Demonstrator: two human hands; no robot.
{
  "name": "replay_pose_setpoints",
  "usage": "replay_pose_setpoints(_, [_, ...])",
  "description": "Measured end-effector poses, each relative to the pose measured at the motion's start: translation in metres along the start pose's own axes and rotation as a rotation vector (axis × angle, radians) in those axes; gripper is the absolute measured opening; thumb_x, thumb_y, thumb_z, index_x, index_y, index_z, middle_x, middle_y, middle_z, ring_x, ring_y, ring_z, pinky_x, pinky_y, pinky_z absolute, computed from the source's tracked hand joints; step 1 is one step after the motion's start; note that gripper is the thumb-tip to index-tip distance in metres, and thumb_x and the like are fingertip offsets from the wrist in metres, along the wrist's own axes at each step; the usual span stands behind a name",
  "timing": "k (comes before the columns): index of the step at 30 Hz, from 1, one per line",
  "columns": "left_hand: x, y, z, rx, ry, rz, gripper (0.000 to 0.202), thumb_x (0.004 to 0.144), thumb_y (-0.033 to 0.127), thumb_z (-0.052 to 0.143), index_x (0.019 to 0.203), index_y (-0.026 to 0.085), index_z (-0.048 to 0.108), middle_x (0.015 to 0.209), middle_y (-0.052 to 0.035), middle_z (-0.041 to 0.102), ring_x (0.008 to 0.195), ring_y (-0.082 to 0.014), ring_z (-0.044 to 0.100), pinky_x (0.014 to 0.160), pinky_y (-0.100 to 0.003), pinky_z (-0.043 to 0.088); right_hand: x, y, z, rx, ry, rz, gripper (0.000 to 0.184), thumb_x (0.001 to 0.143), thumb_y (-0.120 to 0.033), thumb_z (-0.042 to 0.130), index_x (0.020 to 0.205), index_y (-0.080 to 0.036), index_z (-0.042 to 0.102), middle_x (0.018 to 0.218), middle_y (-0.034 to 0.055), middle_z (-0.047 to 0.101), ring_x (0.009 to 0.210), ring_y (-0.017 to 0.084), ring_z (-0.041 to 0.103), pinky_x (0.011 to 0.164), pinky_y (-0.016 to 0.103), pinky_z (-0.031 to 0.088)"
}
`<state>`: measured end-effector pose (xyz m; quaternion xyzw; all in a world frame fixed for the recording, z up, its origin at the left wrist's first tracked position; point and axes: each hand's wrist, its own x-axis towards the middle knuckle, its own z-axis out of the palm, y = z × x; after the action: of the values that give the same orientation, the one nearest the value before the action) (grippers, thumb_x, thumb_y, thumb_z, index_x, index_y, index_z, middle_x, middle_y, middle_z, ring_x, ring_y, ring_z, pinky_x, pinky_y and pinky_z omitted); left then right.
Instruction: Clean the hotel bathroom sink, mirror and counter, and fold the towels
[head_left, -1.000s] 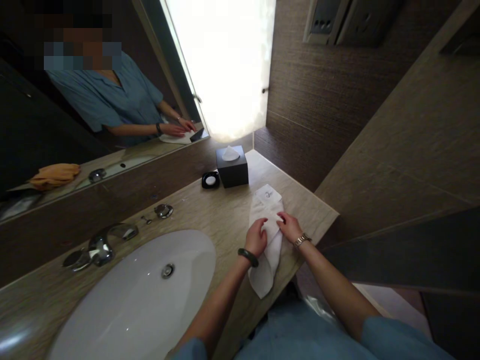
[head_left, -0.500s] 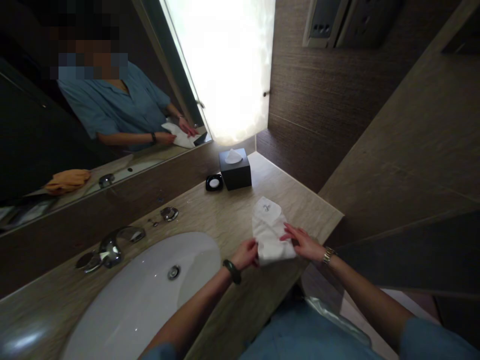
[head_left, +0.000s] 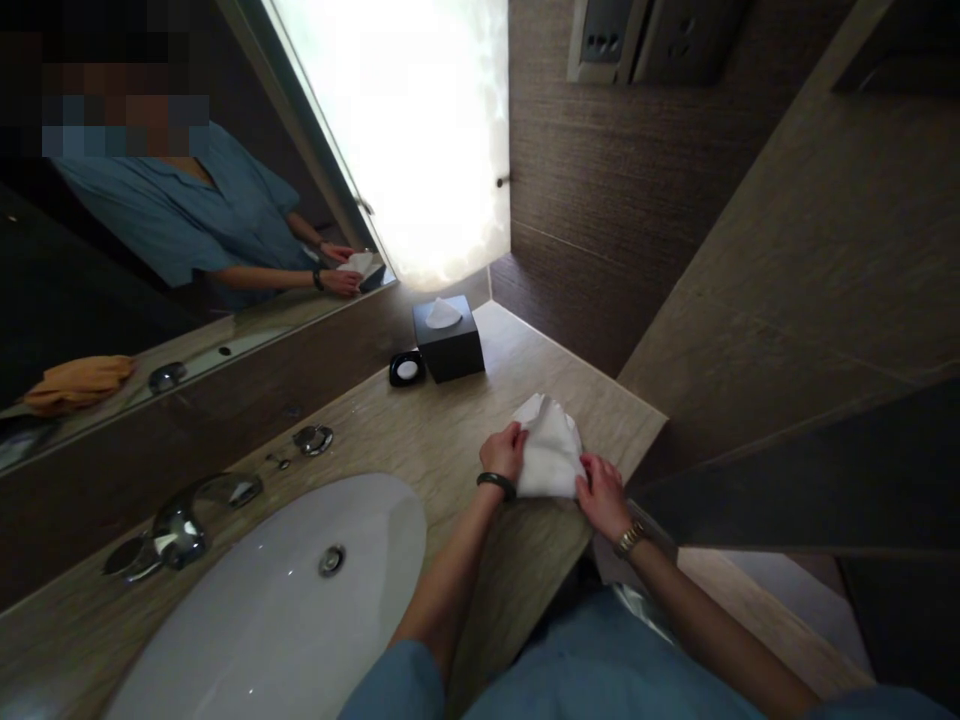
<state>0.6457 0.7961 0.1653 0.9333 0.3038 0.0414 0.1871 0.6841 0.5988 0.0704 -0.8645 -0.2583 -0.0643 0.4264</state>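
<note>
A small white towel (head_left: pixel 551 455) lies folded into a compact bundle on the beige stone counter (head_left: pixel 450 450), near its right front corner. My left hand (head_left: pixel 504 452), with a dark bangle on the wrist, grips the towel's left edge. My right hand (head_left: pixel 600 494), with a gold watch on the wrist, holds the towel's lower right edge. Both hands rest on the counter around the bundle.
A black tissue box (head_left: pixel 448 340) and a small black dish (head_left: pixel 406 369) stand at the back by the mirror (head_left: pixel 187 230). A white oval basin (head_left: pixel 285 600) with a chrome tap (head_left: pixel 180 515) lies to the left. An orange cloth shows in the mirror. Brown walls close the right side.
The towel, long and hanging over the counter edge a second ago, has been folded up into a short bundle. Both hands moved to its sides, and the camera shifted a little.
</note>
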Motion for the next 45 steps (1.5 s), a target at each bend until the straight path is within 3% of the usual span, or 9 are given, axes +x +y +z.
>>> replay_pose_setpoints(7, [-0.037,-0.006,0.007,-0.084,0.131,0.145,0.057,0.089,0.042,0.074,0.132,0.009,0.058,0.128,-0.0147,0.064,0.118,-0.0264,0.057,0.104,-0.035,0.043,-0.014,-0.017,-0.022,-0.156,-0.119,-0.353,0.044,0.091,-0.023,0.06,0.134,-0.016,0.06,0.133,0.0154,0.059,0.126,0.032,0.048,0.12,0.058,0.028])
replay_pose_setpoints(12, [-0.082,-0.027,0.01,0.044,-0.142,0.376,0.048,0.081,0.026,0.08,0.128,0.022,0.068,0.142,-0.0068,0.062,0.129,-0.0346,0.051,0.111,-0.049,0.039,-0.012,-0.008,-0.023,-0.134,-0.331,-0.278,0.038,0.092,-0.017,0.064,0.13,-0.025,0.068,0.128,0.0085,0.067,0.118,0.029,0.056,0.11,0.051,0.037])
replay_pose_setpoints(18, [-0.031,-0.014,-0.002,-0.085,-0.248,0.04,0.032,0.104,0.036,0.05,0.122,0.018,0.07,0.113,-0.0072,0.076,0.105,-0.0219,0.069,0.087,-0.03,0.047,0.059,-0.025,-0.03,-0.288,-0.552,-0.094,0.036,0.108,-0.027,0.038,0.122,-0.014,0.068,0.107,0.0125,0.075,0.102,0.027,0.069,0.092,0.041,0.047])
replay_pose_setpoints(22, [-0.009,0.002,-0.002,0.001,-0.207,-0.052,0.034,0.104,0.032,0.046,0.124,0.011,0.063,0.116,-0.0151,0.074,0.11,-0.0295,0.068,0.083,-0.035,0.045,0.052,-0.034,-0.033,-0.308,-0.396,-0.152,0.036,0.106,-0.029,0.044,0.135,-0.017,0.062,0.127,0.0146,0.068,0.123,0.031,0.059,0.114,0.05,0.034])
replay_pose_setpoints(26, [-0.012,0.002,-0.004,0.0,-0.216,-0.072,0.034,0.104,0.035,0.045,0.125,0.015,0.064,0.111,-0.0113,0.075,0.105,-0.0284,0.069,0.081,-0.035,0.047,0.033,-0.03,-0.021,-0.254,-0.282,-0.332,0.034,0.103,-0.03,0.051,0.133,-0.019,0.063,0.136,0.0126,0.062,0.13,0.029,0.052,0.124,0.052,0.022])
replay_pose_setpoints(32, [-0.003,0.007,-0.001,0.054,0.035,0.232,0.04,0.102,0.04,0.052,0.136,0.023,0.064,0.145,-0.0077,0.058,0.132,-0.0298,0.05,0.108,-0.043,0.041,0.11,-0.033,-0.011,-0.42,-0.537,-0.203,0.044,0.107,-0.023,0.032,0.1,-0.013,0.074,0.104,0.016,0.074,0.101,0.028,0.065,0.098,0.045,0.046])
replay_pose_setpoints(36, [0.039,0.026,0.007,0.068,0.025,0.156,0.031,0.1,0.039,0.054,0.112,0.021,0.076,0.126,-0.0102,0.067,0.126,-0.035,0.051,0.105,-0.053,0.04,0.122,-0.042,-0.013,-0.418,-0.346,-0.284,0.037,0.107,-0.029,0.039,0.127,-0.016,0.067,0.131,0.0142,0.065,0.126,0.029,0.053,0.121,0.051,0.025])
replay_pose_setpoints(41, [0.079,0.037,0.006,-0.064,0.067,0.055,0.034,0.102,0.044,0.051,0.122,0.028,0.073,0.131,-0.0021,0.068,0.121,-0.0278,0.058,0.103,-0.043,0.044,0.166,-0.047,-0.001,-0.529,-0.433,-0.178,0.042,0.108,-0.027,0.033,0.113,-0.013,0.072,0.114,0.0139,0.072,0.107,0.025,0.063,0.098,0.037,0.047])
replay_pose_setpoints(45, [0.092,0.041,0.008,-0.067,0.107,0.003,0.04,0.105,0.041,0.044,0.116,0.021,0.077,0.12,-0.0091,0.074,0.12,-0.0331,0.058,0.106,-0.049,0.041,0.183,-0.046,0.003,-0.562,-0.406,-0.285,0.038,0.108,-0.029,0.04,0.127,-0.013,0.068,0.127,0.015,0.069,0.119,0.027,0.059,0.117,0.047,0.034])
